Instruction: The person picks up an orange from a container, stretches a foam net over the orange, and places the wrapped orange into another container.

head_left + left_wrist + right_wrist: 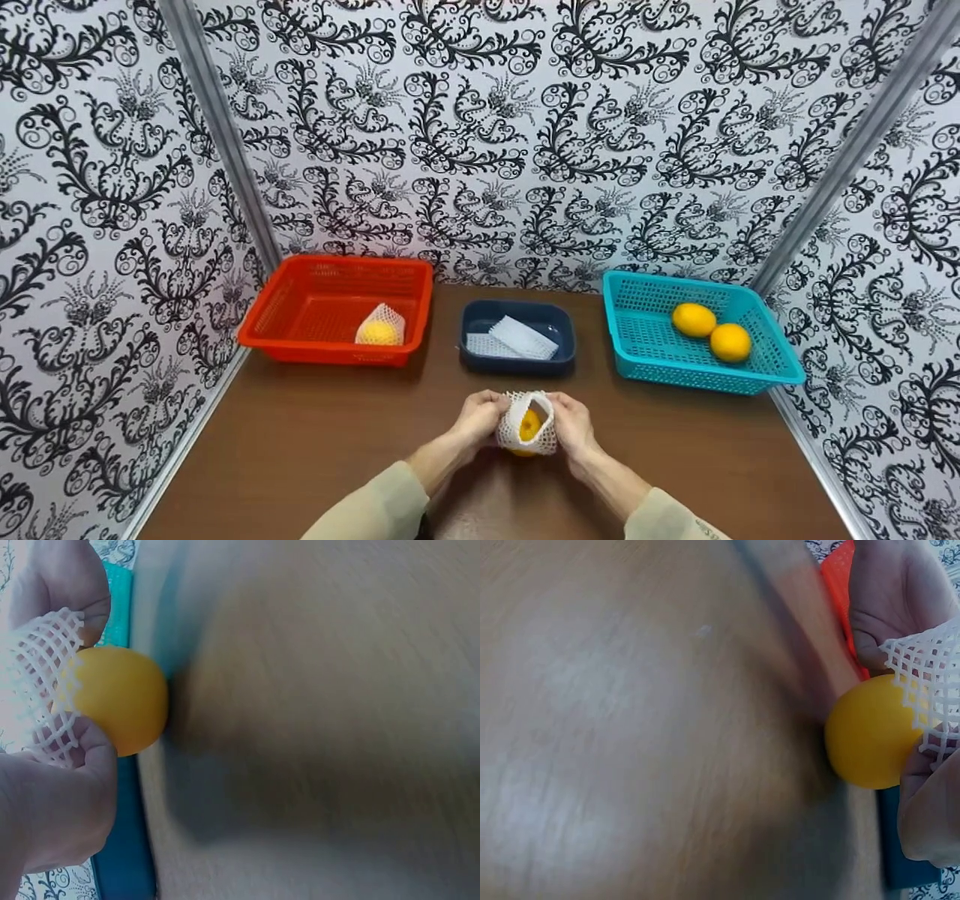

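Net (510, 429) pinched between left hand (480, 417) and right hand (573, 429), only partly over fruit (126, 699); possible tear from overstretching, possible drop from bare underside.

Black-and-white scroll-patterned walls (487, 135), grey corner posts (217, 112), brown tabletop (337, 435) beneath

a brown table (337, 435) bears red basket (315, 355), navy tray (517, 367), teal basket (690, 377).
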The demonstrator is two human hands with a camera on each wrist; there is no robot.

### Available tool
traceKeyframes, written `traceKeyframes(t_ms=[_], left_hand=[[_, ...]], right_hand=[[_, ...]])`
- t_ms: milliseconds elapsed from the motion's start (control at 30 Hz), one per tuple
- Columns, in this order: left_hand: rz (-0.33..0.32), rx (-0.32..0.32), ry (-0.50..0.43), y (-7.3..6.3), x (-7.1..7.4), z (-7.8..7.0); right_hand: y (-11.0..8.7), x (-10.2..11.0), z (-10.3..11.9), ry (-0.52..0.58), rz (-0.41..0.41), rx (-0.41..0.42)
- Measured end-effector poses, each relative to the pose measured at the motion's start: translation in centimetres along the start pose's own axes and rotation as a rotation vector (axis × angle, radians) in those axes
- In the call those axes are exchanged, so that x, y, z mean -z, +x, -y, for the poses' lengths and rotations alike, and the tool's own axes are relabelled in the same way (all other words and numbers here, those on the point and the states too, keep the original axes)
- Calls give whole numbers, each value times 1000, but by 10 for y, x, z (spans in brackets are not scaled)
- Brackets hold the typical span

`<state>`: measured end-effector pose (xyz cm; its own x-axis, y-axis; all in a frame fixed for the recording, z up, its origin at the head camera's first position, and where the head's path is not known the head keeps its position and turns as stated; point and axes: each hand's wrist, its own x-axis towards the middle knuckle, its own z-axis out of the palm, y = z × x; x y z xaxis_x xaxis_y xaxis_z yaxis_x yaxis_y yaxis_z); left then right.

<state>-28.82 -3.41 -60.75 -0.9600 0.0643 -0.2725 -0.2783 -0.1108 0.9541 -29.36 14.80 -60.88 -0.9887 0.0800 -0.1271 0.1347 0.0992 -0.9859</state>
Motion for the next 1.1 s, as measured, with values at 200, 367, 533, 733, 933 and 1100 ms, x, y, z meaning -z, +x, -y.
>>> traceKeyframes(t_ms=[200, 367, 533, 733, 933, 1100], left_hand=[[-70, -40, 103, -2, -1, 5], [-94, -55, 165, 25, 7, 37], [-146, -68, 243, 72, 16, 87], [-136, 16, 291, 41, 10, 58], [-99, 71, 263, -5, 0, 12], [-105, 63, 245, -7, -2, 11]], right_hand=[[-2, 2, -12, -21, -2, -8], [-2, 2, -19, -41, -3, -8], [-1, 2, -24, -87, -13, -9], [-2, 3, -25, -135, 18, -39], [-3, 4, -21, -158, 33, -75], [-2, 3, -20, -114, 40, -102]])
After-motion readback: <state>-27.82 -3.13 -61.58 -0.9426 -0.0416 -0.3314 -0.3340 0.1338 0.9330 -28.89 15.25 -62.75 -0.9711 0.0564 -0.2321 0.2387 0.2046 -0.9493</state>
